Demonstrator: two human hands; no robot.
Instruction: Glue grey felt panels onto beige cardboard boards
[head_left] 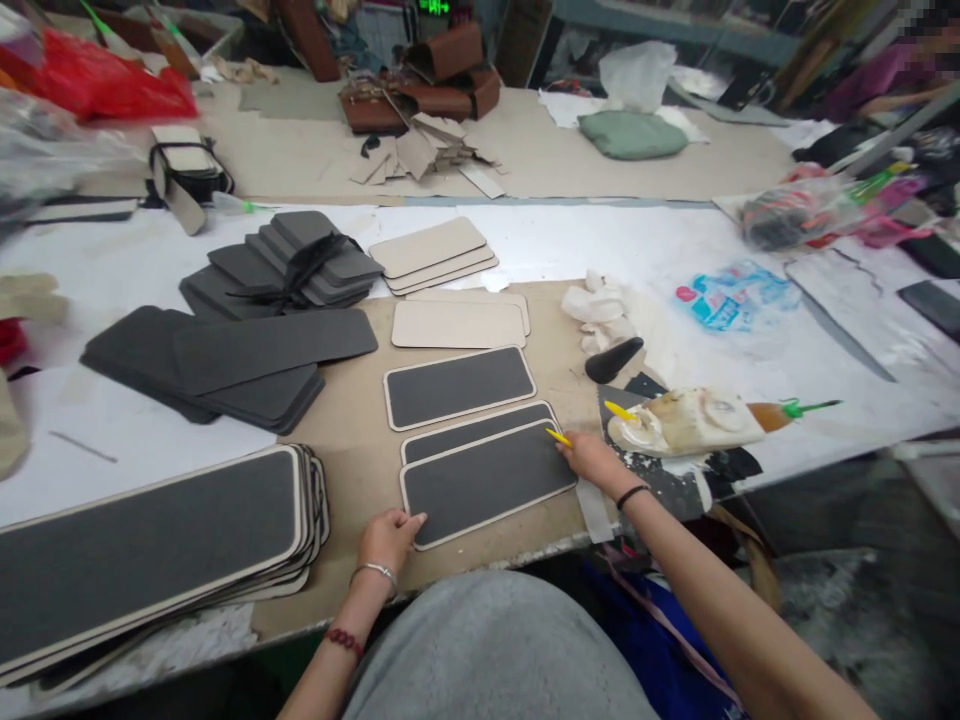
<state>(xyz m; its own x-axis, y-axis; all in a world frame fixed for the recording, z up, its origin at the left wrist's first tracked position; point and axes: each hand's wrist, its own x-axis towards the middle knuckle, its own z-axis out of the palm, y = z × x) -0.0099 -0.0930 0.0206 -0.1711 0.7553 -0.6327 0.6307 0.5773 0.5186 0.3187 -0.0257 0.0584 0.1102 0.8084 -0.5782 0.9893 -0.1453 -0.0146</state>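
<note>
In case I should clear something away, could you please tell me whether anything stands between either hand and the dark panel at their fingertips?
Nothing visible does: the left hand touches the dark panel, and the right hand is at its right end, holding a yellow stick over one corner.

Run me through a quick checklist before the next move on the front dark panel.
1. Left hand at the front panel's near left corner: ok.
2. Right hand holding the yellow stick: ok, tip by the far right corner.
3. Front panel clear of its neighbour: not ok, it covers part of the panel behind.
4. White paste close to the right hand: ok, just to its right.
5. Front panel's layers firmly bonded: cannot tell from this view.
</note>
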